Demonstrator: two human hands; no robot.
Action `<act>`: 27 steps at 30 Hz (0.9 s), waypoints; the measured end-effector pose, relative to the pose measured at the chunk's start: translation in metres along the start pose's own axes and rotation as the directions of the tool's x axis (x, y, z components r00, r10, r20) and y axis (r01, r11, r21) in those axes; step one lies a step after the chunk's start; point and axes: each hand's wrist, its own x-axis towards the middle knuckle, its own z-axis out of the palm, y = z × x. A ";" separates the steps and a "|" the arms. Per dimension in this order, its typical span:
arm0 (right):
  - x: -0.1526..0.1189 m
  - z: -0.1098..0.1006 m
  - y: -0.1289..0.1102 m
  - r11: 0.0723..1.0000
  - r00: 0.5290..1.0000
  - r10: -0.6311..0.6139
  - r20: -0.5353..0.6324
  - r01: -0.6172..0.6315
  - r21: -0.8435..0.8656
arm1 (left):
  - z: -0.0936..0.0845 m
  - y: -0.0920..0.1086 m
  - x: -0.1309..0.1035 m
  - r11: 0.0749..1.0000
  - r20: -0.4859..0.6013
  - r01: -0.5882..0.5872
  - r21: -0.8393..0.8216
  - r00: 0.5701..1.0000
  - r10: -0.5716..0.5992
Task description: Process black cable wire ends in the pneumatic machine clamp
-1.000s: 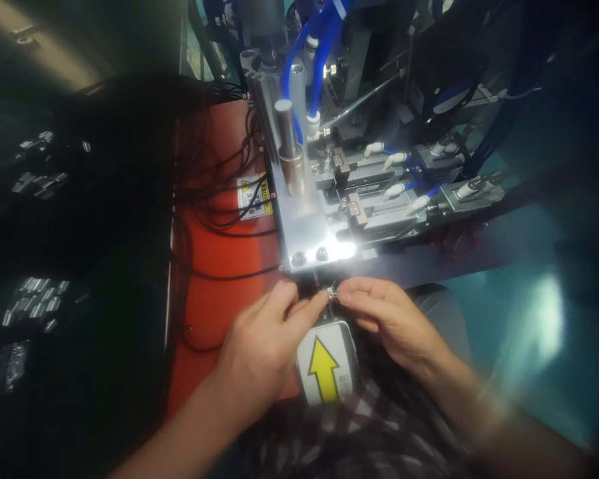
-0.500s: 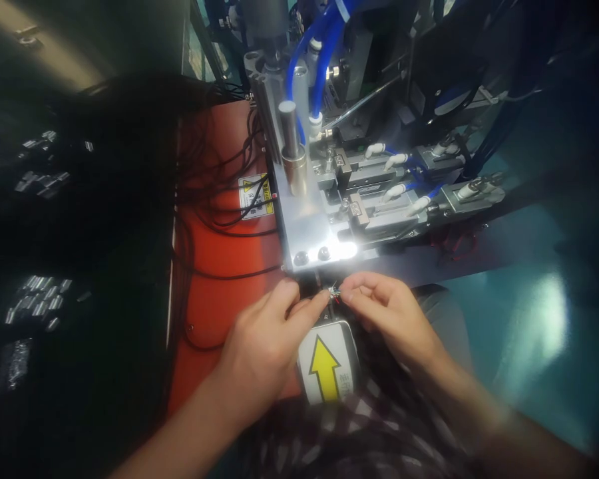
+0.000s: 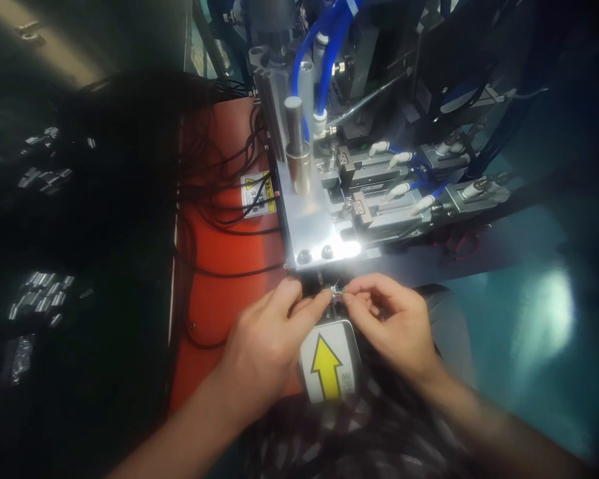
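Note:
Just below the front edge of a metal machine block (image 3: 312, 223), my two hands come close together. Between their fingertips is a small shiny part with thin coloured wires (image 3: 336, 291), too small to name surely. My left hand (image 3: 264, 336) is closed, its thumb and finger pressed at the part's left side. My right hand (image 3: 394, 319) pinches the thin wires on the right side between thumb and forefinger. Below the hands lies a white plate with a yellow arrow (image 3: 326, 366). What is under my fingers is hidden.
A red base panel (image 3: 224, 253) with black cables and a warning label (image 3: 258, 194) lies left of the block. Pneumatic cylinders (image 3: 394, 219) with white fittings and blue hoses (image 3: 329, 60) stand behind. Small shiny metal pieces (image 3: 42, 296) lie on the dark surface at left.
The view has shifted slightly. Both hands keep their place at the small wired part; the right fingers have turned a little around the wires.

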 end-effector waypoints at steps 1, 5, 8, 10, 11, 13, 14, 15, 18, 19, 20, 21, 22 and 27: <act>0.000 0.000 0.000 1.000 1.000 -0.001 0.008 0.001 -0.004 | 0.000 0.000 0.000 1.000 0.000 -0.001 -0.002 1.000 0.001; 0.001 -0.001 -0.001 1.000 0.999 0.021 0.028 -0.021 0.000 | 0.000 0.000 -0.001 1.000 0.001 0.003 -0.011 1.000 -0.003; 0.000 0.000 0.000 1.000 1.000 0.000 0.015 0.001 -0.004 | 0.001 0.000 -0.001 1.000 0.001 0.005 -0.011 1.000 -0.005; 0.000 0.001 0.001 0.999 0.999 -0.032 0.001 0.032 -0.022 | 0.002 -0.001 -0.001 1.000 0.006 0.004 -0.004 1.000 -0.004; -0.001 0.001 0.002 0.998 0.999 -0.047 -0.003 0.047 -0.033 | 0.002 -0.001 -0.001 1.000 0.008 0.003 -0.001 1.000 -0.003; -0.001 0.001 0.003 0.995 0.996 -0.086 -0.009 0.086 -0.059 | 0.002 -0.001 -0.001 1.000 0.013 0.004 0.001 1.000 -0.004; -0.001 0.001 0.003 0.991 0.994 -0.111 -0.010 0.110 -0.073 | 0.002 -0.001 -0.001 1.000 0.016 0.007 0.001 1.000 -0.007; -0.001 0.001 0.003 0.987 0.990 -0.139 -0.010 0.138 -0.088 | 0.002 -0.001 -0.001 1.000 0.018 0.008 0.001 1.000 -0.008; 0.000 0.000 0.004 0.968 0.976 -0.218 -0.007 0.216 -0.131 | 0.002 -0.001 -0.001 1.000 0.023 0.012 -0.003 1.000 -0.012; 0.001 0.000 0.004 0.964 0.973 -0.232 -0.004 0.229 -0.137 | 0.001 -0.001 -0.001 1.000 0.024 0.012 -0.001 1.000 -0.012; 0.001 0.000 0.005 0.961 0.970 -0.242 0.000 0.239 -0.140 | 0.001 -0.001 -0.002 1.000 0.024 0.011 0.002 1.000 -0.011; 0.001 -0.001 0.005 0.960 0.969 -0.246 0.005 0.244 -0.136 | 0.001 -0.001 -0.002 1.000 0.022 0.011 0.005 1.000 -0.011; 0.001 0.000 0.006 0.962 0.970 -0.243 0.008 0.242 -0.126 | 0.001 -0.001 -0.002 1.000 0.023 0.010 0.008 1.000 -0.010; 0.001 0.001 0.008 0.998 0.998 -0.058 -0.018 0.058 0.034 | 0.002 -0.001 -0.002 1.000 0.014 0.002 0.005 1.000 -0.002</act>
